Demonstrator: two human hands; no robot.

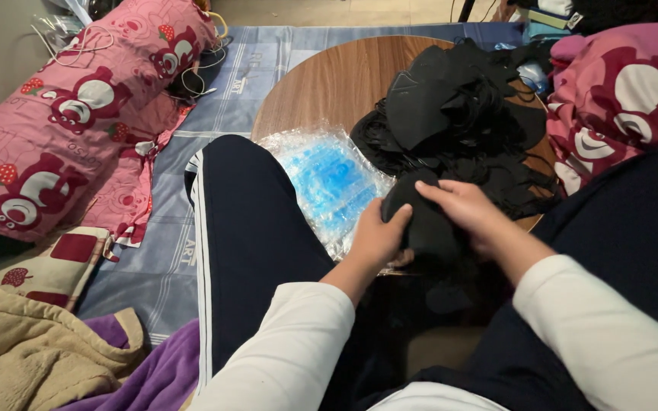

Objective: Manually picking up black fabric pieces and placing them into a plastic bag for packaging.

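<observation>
I see a blue checked mat (154, 266) spread over the floor, and on it a round wooden table (321, 84) that carries most of what I am watching. Along the mat's left edge lies a long pink bolster with a bear and strawberry print (78, 122); a second pink cushion of the same print (618, 99) sits past the table's right edge. My legs, in dark trousers with white side stripes (245, 221), stretch out on both sides of the table's near edge.

A loose heap of black face masks (458, 114) covers the right half of the table. Just left of it, at the near-left edge, lies a clear plastic pack of blue masks (329, 179), touching the heap.

Both arms, in white sleeves, come in from below and meet at the table's near edge. My left hand (375, 240) is bent at the wrist, thumb up, fingers curled under and closed on one black mask (420, 217), which is pulled a little out of the heap toward me. My right hand (466, 209) lies palm down across the top of that same mask, fingers nearly straight and pressed flat on it, pinching it against the left.
</observation>
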